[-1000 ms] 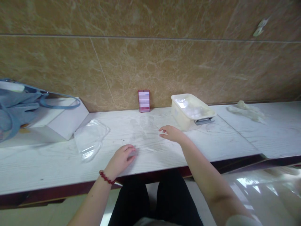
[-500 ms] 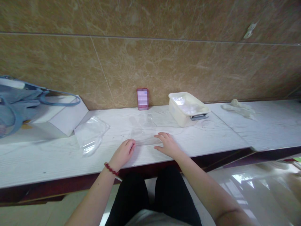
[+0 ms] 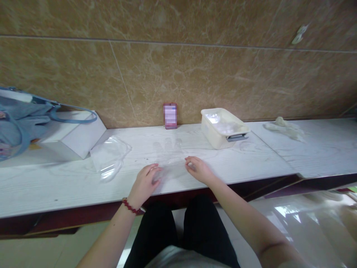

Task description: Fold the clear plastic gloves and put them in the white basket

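A clear disposable plastic glove (image 3: 173,158) lies on the white counter between my hands, its finger ends pointing towards the wall. My left hand (image 3: 145,182) rests at the glove's near left side, thumb and fingers apart. At the right edge of the glove, my right hand (image 3: 198,170) has its fingertips and thumb closed on the thin film. The film is so see-through that its outline is hard to follow near the hands. A clear plastic packet (image 3: 110,158) lies flat to the left of my left hand.
A phone (image 3: 170,116) leans against the tiled wall. Right of it stands a cream plastic bin (image 3: 213,134) with clear film inside. Crumpled whitish plastic (image 3: 286,129) lies farther right. At the left are a white box (image 3: 80,136) and a blue bag (image 3: 30,123).
My left hand has loosened from a pinch, its thumb and fingers now apart. My right hand has gone from spread fingers to a pinch on the glove's edge. The glove's fingers lie more spread out.
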Tool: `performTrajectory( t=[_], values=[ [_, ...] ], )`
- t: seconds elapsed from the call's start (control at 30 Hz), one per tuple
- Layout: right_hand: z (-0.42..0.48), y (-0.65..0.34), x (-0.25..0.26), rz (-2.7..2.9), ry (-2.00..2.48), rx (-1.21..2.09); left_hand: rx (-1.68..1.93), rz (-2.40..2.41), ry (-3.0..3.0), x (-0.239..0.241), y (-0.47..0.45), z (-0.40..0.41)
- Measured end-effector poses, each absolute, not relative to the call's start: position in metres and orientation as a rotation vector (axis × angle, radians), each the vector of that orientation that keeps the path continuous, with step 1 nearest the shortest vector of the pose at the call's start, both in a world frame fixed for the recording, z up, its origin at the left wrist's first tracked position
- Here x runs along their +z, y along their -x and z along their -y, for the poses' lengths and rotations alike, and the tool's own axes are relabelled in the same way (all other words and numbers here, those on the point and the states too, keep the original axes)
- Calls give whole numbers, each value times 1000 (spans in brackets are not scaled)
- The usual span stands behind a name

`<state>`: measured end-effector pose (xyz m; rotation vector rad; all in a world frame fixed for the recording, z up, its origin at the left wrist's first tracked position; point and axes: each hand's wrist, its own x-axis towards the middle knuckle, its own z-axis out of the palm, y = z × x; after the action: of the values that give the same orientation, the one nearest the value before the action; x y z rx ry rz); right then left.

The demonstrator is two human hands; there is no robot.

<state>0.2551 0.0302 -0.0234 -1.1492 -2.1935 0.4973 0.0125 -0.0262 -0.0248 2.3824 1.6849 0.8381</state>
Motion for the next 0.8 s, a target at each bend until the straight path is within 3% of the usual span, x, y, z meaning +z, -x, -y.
performTrajectory(
  t=[0.8],
  values=[
    [-97,-238,-19,2428,1512,278,1164,-1590,-1603,-19,-12,-64]
  ],
)
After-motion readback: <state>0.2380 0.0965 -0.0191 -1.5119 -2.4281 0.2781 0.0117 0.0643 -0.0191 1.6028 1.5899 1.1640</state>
